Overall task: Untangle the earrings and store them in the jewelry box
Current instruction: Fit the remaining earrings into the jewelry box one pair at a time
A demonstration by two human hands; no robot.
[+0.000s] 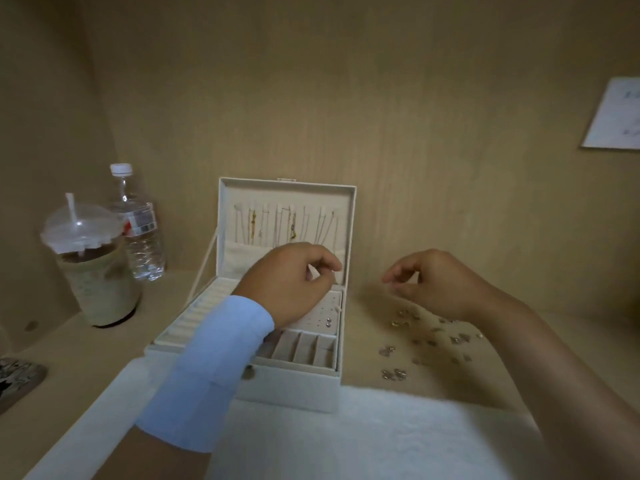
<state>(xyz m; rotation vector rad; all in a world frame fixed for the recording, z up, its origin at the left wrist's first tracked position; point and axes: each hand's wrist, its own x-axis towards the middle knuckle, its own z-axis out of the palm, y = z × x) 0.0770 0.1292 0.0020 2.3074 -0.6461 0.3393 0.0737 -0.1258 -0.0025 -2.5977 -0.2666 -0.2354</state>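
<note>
While two studs (329, 320) sit under my left hand (294, 282), most earrings (433, 337) lie loose beneath my right hand (440, 282); both pinched, contents unclear.

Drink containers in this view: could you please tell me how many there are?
2. A lidded plastic cup with a straw stands at the left; a clear water bottle stands just behind it, to its right. Both are left of the jewelry box.
</note>
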